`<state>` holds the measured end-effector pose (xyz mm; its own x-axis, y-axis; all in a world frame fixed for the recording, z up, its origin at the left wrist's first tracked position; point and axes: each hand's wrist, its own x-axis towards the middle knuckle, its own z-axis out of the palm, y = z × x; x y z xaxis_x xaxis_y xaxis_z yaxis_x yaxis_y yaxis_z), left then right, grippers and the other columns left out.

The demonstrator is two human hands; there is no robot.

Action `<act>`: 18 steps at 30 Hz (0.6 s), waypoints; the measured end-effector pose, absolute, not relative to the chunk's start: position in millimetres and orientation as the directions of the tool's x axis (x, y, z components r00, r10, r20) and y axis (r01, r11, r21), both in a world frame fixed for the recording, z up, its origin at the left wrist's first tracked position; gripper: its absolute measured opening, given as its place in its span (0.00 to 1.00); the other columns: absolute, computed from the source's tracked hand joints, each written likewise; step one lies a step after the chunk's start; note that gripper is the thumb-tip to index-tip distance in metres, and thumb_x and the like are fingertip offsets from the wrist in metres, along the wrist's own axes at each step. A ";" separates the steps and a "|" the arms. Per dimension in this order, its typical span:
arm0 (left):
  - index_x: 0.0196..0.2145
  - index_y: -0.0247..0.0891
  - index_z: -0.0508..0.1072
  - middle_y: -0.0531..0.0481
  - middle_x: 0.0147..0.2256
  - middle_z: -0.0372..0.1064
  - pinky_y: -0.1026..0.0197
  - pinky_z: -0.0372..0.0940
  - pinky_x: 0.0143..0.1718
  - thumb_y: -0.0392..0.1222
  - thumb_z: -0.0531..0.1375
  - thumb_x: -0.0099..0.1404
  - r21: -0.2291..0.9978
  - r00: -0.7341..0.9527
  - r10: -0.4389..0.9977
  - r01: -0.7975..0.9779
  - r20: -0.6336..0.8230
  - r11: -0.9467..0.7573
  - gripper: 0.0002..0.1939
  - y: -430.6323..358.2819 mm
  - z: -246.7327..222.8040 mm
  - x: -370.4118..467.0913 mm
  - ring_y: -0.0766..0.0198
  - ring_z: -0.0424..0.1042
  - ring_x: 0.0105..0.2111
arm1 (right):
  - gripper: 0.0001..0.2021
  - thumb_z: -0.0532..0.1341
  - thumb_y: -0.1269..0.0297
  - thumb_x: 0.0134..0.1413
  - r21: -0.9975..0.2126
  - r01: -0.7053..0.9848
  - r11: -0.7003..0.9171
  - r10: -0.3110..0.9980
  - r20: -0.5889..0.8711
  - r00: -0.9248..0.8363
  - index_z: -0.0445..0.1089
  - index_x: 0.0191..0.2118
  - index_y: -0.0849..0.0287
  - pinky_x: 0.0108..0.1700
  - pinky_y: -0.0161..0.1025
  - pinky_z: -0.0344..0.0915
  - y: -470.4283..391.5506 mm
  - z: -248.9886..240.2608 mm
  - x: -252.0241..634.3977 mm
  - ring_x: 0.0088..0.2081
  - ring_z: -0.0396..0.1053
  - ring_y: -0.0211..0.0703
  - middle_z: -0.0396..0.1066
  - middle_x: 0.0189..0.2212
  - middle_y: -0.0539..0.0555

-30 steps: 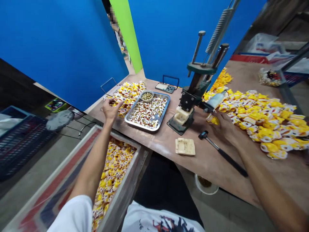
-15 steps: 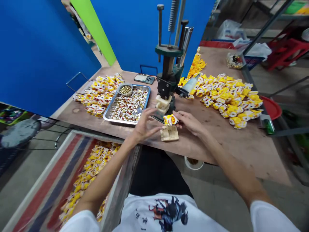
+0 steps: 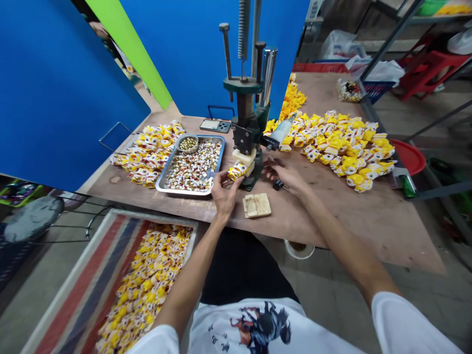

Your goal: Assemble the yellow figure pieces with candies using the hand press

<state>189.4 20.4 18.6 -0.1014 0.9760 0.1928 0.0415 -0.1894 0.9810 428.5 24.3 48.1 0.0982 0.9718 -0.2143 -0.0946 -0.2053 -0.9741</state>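
Note:
My left hand (image 3: 224,195) pinches a small yellow-and-white animal-shaped plastic figure (image 3: 237,170) between thumb and fingers. The figure is at the cream-coloured mould blocks (image 3: 245,158) under the head of a green hand press (image 3: 245,132); whether it is seated there I cannot tell. My right hand (image 3: 285,176) is just right of the press base, its fingers loosely bent and apart, with nothing visible in them. Below it on the table shows a short black cylindrical end (image 3: 278,185). A cream block with a recess (image 3: 257,205) lies near the table's front edge.
Left of the press stands a metal tray (image 3: 162,184) of small white pieces, with a bowl of gold beads (image 3: 188,143). Piles of yellow-and-white figures lie left (image 3: 147,152) and right (image 3: 342,147). A phone (image 3: 216,126) is behind. A striped-cover container (image 3: 106,275) of figures stands below left.
My left hand has taken the figure up to the press mould. My right hand has let go of it and moved beside the press base. The recessed block is now uncovered.

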 end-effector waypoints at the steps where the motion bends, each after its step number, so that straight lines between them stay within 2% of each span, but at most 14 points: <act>1: 0.53 0.43 0.73 0.45 0.53 0.78 0.55 0.77 0.54 0.52 0.77 0.62 0.981 -0.111 0.975 0.050 0.191 -0.186 0.27 24.0 19.7 194.3 0.57 0.82 0.50 | 0.31 0.73 0.31 0.56 -0.976 -0.089 -0.198 0.974 -0.206 0.098 0.78 0.44 0.57 0.29 0.30 0.67 25.8 48.9 432.8 0.30 0.73 0.35 0.82 0.36 0.54; 5: 0.53 0.43 0.73 0.44 0.57 0.77 0.53 0.74 0.60 0.50 0.75 0.64 0.987 -0.098 0.983 0.050 0.156 -0.151 0.24 31.9 25.5 211.7 0.56 0.79 0.56 | 0.31 0.75 0.31 0.53 -0.978 -0.092 -0.188 0.978 -0.195 0.078 0.79 0.43 0.57 0.30 0.30 0.67 29.6 49.1 439.0 0.31 0.73 0.34 0.82 0.39 0.54; 8: 0.52 0.43 0.72 0.43 0.57 0.76 0.52 0.74 0.61 0.49 0.74 0.66 0.988 -0.117 0.983 0.070 0.143 -0.136 0.22 29.0 27.2 216.6 0.55 0.79 0.57 | 0.29 0.74 0.32 0.56 -0.979 -0.085 -0.184 0.976 -0.192 0.101 0.79 0.43 0.57 0.30 0.31 0.68 29.0 47.8 438.1 0.32 0.73 0.35 0.81 0.39 0.54; 12: 0.55 0.44 0.74 0.43 0.55 0.77 0.50 0.77 0.59 0.49 0.73 0.67 0.962 -0.145 0.957 0.150 0.251 -0.229 0.22 9.9 20.8 204.6 0.53 0.81 0.55 | 0.27 0.72 0.34 0.61 -0.986 -0.051 -0.161 0.983 -0.164 0.082 0.79 0.45 0.56 0.32 0.32 0.71 18.1 47.5 429.2 0.32 0.74 0.36 0.83 0.39 0.55; 15: 0.56 0.46 0.78 0.41 0.60 0.74 0.46 0.78 0.59 0.49 0.71 0.69 0.926 -0.034 0.939 0.181 0.341 -0.330 0.20 -9.3 13.9 187.0 0.48 0.78 0.61 | 0.29 0.72 0.33 0.60 -0.971 -0.087 -0.224 0.974 -0.219 -0.063 0.80 0.48 0.56 0.36 0.34 0.75 4.9 49.4 414.0 0.35 0.77 0.38 0.83 0.41 0.56; 18: 0.54 0.48 0.79 0.40 0.64 0.72 0.43 0.78 0.61 0.49 0.71 0.69 0.912 0.115 0.927 0.169 0.358 -0.373 0.17 -22.3 12.4 173.9 0.45 0.74 0.66 | 0.29 0.74 0.33 0.56 -0.959 -0.139 -0.247 0.955 -0.217 -0.200 0.80 0.48 0.55 0.41 0.37 0.79 -5.0 54.8 398.2 0.40 0.80 0.42 0.83 0.42 0.54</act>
<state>173.9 -22.3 12.4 0.1148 0.9268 0.3577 0.1692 -0.3730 0.9123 398.2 -5.0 54.8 -0.1999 0.9554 -0.2174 -0.1394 -0.2474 -0.9588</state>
